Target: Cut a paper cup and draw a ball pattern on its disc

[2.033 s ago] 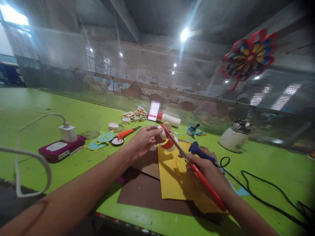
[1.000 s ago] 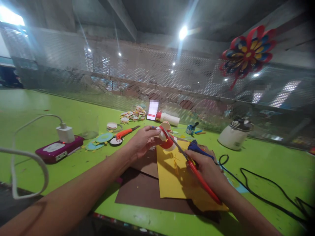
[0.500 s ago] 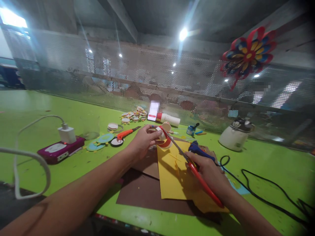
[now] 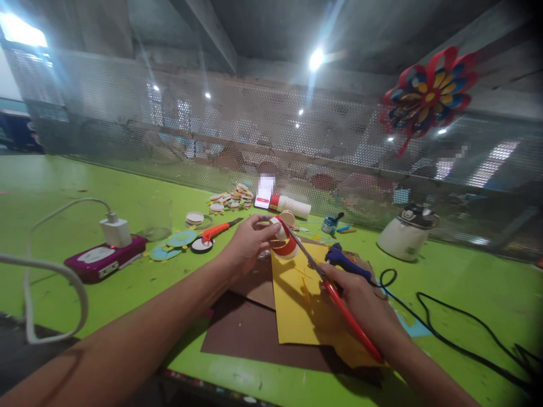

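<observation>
My left hand (image 4: 251, 240) pinches a red and white piece of paper cup (image 4: 289, 249) above the yellow sheet. Part of that piece curls down as a loop below my fingers. In my right hand (image 4: 358, 294) are scissors (image 4: 345, 311) with long red handles. Their blades point away to the upper left, and the tips reach the edge of the cup piece. Whether the blades are closed on it, I cannot tell. Under both hands lie a yellow sheet (image 4: 297, 322) with small yellow scraps and a dark brown sheet (image 4: 237, 333).
A blue glue gun (image 4: 348, 263) with a black cord lies right of centre. Orange-handled scissors (image 4: 210, 232), blue discs (image 4: 165, 252) and a purple power strip (image 4: 95, 264) are to the left. Behind stand a phone (image 4: 263, 195), a paint jar (image 4: 328, 225) and a white kettle (image 4: 403, 237).
The scissors' handles have come slightly closer together, and the red and white cup piece has shifted a little under the blades. My left hand has barely moved.
</observation>
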Tool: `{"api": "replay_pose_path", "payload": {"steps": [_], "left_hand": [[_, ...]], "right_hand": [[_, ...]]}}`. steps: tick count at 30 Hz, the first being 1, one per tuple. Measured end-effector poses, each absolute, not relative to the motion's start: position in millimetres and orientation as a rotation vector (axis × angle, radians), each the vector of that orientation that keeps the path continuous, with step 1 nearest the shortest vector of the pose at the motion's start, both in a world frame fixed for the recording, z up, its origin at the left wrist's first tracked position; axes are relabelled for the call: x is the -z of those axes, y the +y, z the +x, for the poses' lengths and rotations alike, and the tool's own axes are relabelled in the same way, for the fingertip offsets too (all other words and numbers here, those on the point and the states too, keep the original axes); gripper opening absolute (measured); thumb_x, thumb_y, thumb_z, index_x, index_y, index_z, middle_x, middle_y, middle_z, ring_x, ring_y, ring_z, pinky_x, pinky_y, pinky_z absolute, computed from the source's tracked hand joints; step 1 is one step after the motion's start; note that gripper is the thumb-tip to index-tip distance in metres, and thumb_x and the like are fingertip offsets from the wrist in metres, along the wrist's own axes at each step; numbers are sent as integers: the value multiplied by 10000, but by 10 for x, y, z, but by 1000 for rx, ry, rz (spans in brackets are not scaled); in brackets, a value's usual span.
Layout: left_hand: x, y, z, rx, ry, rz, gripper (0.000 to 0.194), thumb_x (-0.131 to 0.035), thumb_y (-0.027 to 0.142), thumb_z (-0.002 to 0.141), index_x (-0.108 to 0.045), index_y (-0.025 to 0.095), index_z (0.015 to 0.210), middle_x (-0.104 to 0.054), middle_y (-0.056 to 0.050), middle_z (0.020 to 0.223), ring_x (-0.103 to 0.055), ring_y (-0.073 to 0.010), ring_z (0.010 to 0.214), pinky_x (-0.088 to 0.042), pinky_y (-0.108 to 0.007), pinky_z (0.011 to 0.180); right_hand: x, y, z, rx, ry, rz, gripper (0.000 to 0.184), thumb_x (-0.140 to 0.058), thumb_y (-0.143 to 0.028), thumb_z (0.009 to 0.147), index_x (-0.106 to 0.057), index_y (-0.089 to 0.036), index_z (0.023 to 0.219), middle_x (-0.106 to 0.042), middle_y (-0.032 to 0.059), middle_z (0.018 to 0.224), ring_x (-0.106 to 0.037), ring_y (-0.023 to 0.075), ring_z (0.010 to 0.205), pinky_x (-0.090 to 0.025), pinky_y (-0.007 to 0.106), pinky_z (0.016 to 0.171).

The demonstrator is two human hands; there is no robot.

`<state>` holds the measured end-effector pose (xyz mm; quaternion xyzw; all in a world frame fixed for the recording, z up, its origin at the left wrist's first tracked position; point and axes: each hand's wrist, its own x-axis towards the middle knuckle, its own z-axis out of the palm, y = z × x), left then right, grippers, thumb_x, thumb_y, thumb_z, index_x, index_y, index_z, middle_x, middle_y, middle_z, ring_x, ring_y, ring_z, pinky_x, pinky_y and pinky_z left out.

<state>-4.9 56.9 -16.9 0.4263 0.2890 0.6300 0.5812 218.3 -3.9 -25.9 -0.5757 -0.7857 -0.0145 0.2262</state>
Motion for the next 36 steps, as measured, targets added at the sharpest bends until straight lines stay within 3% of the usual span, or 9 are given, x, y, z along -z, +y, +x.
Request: {"api": "replay_pose_path", "payload": {"steps": [6, 13, 22, 27, 36], "left_hand": [[157, 564, -32, -1504, 645, 977, 91, -681, 87, 852, -607, 121, 893, -712, -99, 875, -706, -180, 763, -578, -359, 781], [165, 561, -42, -1507, 609, 980, 141, -733, 104, 816, -616, 121, 892, -713, -95, 877, -712, -184, 760, -575, -363, 781], [156, 561, -47, -1488, 631, 977, 119, -716, 91, 825, -611, 119, 874, -702, -86, 846, -704, -176, 736, -577, -352, 760], [155, 564, -53, -1485, 631, 976, 167, -753, 107, 796, -605, 126, 871, -709, -85, 848, -707, -180, 743, -575, -356, 767], [165, 563, -47, -1485, 636, 978, 158, -741, 107, 807, -607, 131, 886, -723, -101, 886, -709, -191, 796, -582, -357, 792]], "right_hand": [[39, -166, 1957, -126, -2177, -1602, 307, -449, -208, 830, -748, -238, 898, -758, 45, 888, -698, 230, 767, -493, 276, 637], [20, -160, 1934, -256, -2162, -1523, 321, -428, -181, 807, -741, -204, 875, -760, 50, 864, -700, 228, 790, -515, 268, 664], [173, -105, 2093, 1, -2141, -1561, 320, -512, -327, 859, -751, -294, 1069, -759, 39, 848, -669, 228, 668, -467, 274, 571], [188, -102, 2123, 12, -2148, -1566, 323, -519, -310, 848, -748, -323, 1076, -752, 22, 855, -674, 235, 718, -481, 282, 619], [48, -166, 1957, -269, -2155, -1584, 273, -445, -161, 806, -713, -212, 819, -741, 12, 779, -673, 206, 703, -446, 248, 591]]}}
